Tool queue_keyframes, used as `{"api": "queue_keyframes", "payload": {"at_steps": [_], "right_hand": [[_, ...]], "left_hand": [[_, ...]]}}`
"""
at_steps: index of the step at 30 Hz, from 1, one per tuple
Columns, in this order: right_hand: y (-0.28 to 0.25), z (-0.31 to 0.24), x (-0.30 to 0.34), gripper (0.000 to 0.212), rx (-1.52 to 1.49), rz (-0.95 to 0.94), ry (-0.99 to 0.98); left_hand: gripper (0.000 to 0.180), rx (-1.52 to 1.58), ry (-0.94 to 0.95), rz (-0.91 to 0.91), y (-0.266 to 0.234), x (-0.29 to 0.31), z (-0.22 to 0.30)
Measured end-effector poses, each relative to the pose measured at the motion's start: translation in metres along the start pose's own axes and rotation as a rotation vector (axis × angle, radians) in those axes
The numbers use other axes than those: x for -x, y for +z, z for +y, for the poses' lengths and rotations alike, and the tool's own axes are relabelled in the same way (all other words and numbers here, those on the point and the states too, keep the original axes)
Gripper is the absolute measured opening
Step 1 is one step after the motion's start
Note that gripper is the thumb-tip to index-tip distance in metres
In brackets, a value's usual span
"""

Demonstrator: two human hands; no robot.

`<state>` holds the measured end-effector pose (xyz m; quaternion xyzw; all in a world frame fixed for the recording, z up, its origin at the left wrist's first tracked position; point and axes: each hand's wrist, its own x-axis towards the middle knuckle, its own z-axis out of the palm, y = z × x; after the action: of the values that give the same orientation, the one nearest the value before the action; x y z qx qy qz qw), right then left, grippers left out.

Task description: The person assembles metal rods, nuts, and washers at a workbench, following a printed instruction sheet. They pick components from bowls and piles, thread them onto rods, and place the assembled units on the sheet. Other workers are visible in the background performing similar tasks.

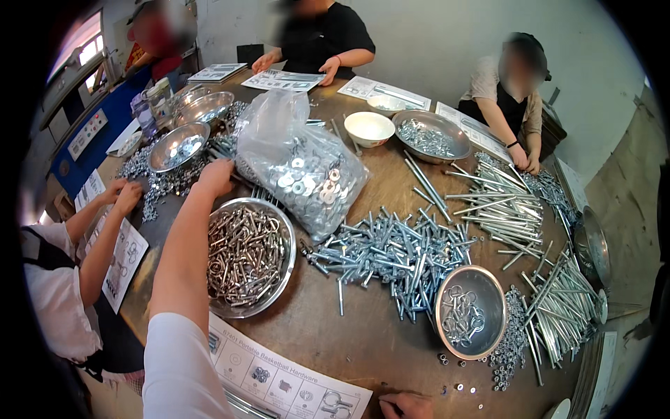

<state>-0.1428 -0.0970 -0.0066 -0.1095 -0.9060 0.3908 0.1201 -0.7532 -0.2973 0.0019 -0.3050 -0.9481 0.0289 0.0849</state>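
Observation:
My left hand (pixel 218 177) reaches across the steel bowl of brown-tinted metal pins (pixel 246 255) to a pile of bolts (pixel 225 146) beside a clear plastic bag of washers (pixel 307 174). Its fingers curl down at the pile's edge, and what they hold, if anything, is hidden. At the lower edge, my right hand (pixel 406 405) rests on the table, partly cut off, with fingers curled in; their contents cannot be made out. Between my arms lies a printed sheet with hardware pictures (pixel 279 377), with silvery rods (pixel 255 406) on its lower part.
Blue-tinted bolts (pixel 405 258) are heaped mid-table. A steel bowl of eye bolts (pixel 469 314) stands right of them, beside nuts (pixel 509 342) and long bolts (pixel 558 314). More bowls, including a white bowl (pixel 368 129), stand farther back. Several co-workers sit or stand around the table.

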Motion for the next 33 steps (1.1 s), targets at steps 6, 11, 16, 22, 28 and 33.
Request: {"api": "queue_keyframes", "payload": {"at_steps": [6,11,16,22,28,33], "right_hand": [[0.001,-0.002,0.005,0.011,-0.001,0.017,-0.009],[-0.002,-0.003,0.006,0.012,-0.017,0.007,-0.007],[-0.001,0.002,0.009,0.009,0.037,0.002,0.041],[0.010,0.013,0.010,0.006,-0.096,0.100,-0.004],[0.025,-0.068,0.001,0.012,-0.379,0.118,-0.277],[0.077,-0.152,0.020,0.030,-0.440,-0.308,-0.285]], "left_hand": [[0.015,-0.005,0.072,-0.081,0.001,0.011,-0.008],[0.011,-0.171,0.122,0.030,-0.029,0.029,0.008],[0.009,-0.410,0.019,0.072,-0.077,0.067,0.020],[0.023,0.307,-0.245,0.196,-0.163,0.186,0.022],[0.022,1.759,-0.297,0.035,-0.190,0.379,0.121],[0.033,1.979,-0.720,0.442,-0.150,0.483,0.207]]}}
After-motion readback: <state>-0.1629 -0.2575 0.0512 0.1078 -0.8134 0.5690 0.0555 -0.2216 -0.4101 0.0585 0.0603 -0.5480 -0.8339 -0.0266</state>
